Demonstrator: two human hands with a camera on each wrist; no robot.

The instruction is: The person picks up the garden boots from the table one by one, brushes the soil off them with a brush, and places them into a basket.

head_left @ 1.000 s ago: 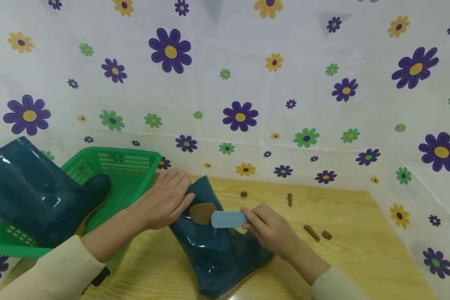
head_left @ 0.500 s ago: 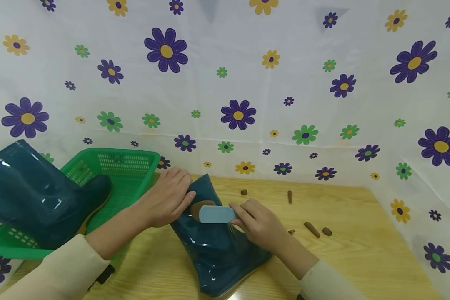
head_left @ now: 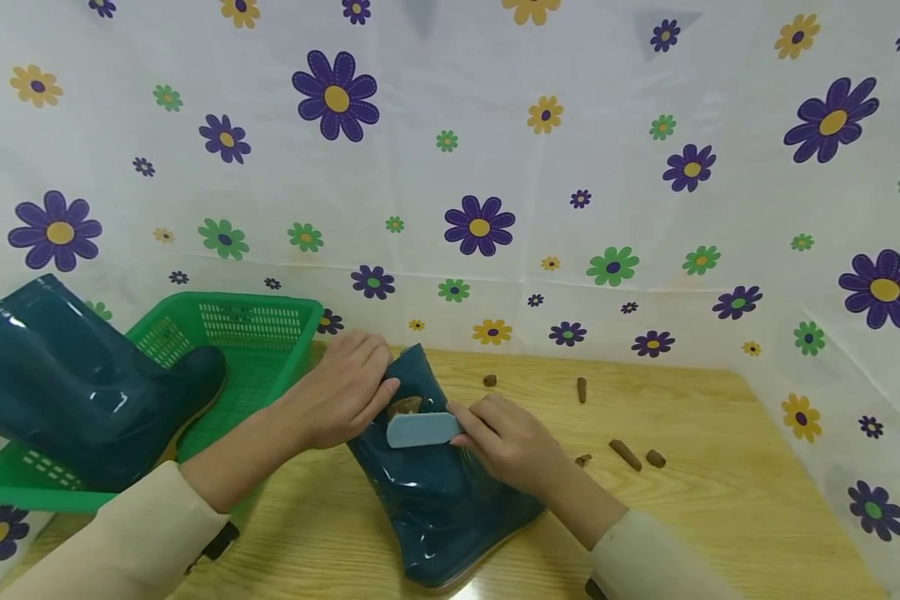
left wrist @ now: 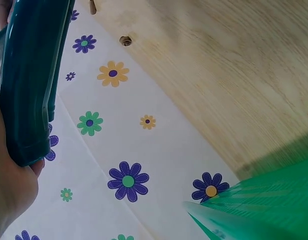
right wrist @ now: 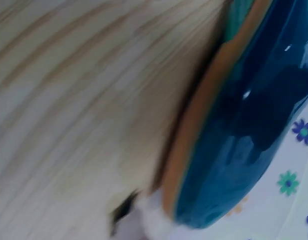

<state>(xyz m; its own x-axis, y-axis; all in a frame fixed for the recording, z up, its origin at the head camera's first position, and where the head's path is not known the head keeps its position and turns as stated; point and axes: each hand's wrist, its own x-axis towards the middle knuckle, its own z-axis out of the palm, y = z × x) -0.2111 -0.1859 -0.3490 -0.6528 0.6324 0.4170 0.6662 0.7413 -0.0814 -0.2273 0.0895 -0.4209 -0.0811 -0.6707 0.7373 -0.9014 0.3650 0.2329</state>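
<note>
A glossy dark-teal rubber boot (head_left: 442, 508) lies on its side on the wooden table, its toe to the right. My left hand (head_left: 341, 392) grips the boot's top edge; in the left wrist view the thumb and palm clasp the shaft (left wrist: 33, 75). A light-blue, flat-backed tool (head_left: 420, 430), its underside hidden, is held in my right hand (head_left: 506, 442) by its right end. It lies across the shaft, against a brown mud-like patch (head_left: 407, 406) that it partly covers. In the right wrist view the boot's foot (right wrist: 244, 130) and tan sole edge show.
A green mesh basket (head_left: 300, 333) at left holds a second teal boot (head_left: 67, 392), which sticks out over its rim. Several brown lumps lie on the table to the right, among them a long piece (head_left: 626, 454) and a round one (head_left: 656, 458). A flowered cloth (head_left: 540, 167) hangs behind.
My right hand has slid the blue tool leftward over the brown patch, and less brown shows. A small brown piece has come into view beside the right wrist. The left hand keeps its hold.
</note>
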